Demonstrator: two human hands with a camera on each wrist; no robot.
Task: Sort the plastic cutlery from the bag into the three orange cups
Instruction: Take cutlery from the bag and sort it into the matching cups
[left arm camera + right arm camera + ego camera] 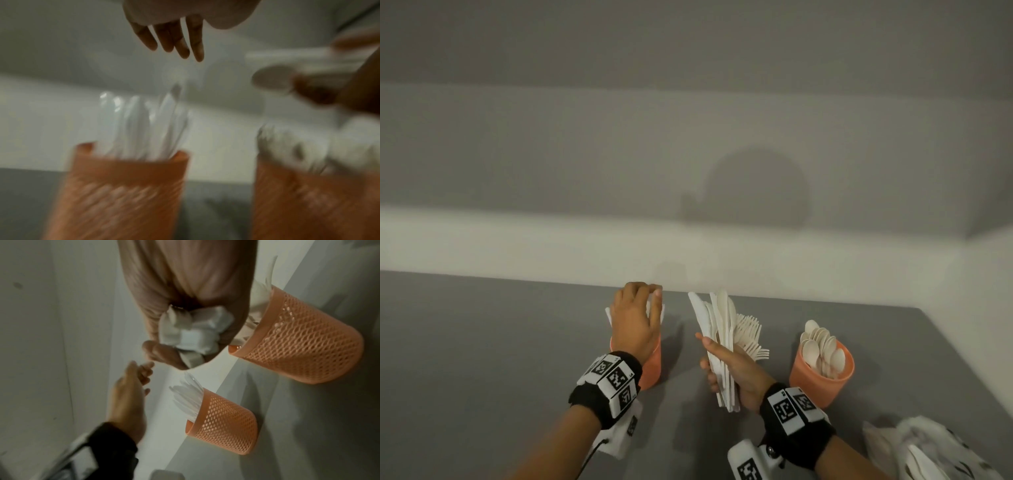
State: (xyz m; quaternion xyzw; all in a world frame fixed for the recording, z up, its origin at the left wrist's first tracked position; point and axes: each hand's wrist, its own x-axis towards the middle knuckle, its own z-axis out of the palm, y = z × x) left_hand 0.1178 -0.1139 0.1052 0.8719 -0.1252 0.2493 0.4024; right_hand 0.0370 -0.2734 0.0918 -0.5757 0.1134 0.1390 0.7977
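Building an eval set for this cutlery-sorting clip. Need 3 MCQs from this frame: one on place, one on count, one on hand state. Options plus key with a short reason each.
1. Where is the cup of spoons?
A. To the right of the right hand
B. Under the left hand
C. On top of the bag

2. How many orange mesh cups does the right wrist view show?
A. One
B. Two
C. Four

3. What is the right hand doing?
A. Lying flat on the table
B. Hanging with nothing in it
C. Gripping a bundle of knives

Key:
1. A: the head view shows it on the grey table, right of that hand.
2. B: the nearer cup and the farther cup, both holding white cutlery.
3. C: its fingers curl round the handles, while the left hand hovers open over the cup of knives.
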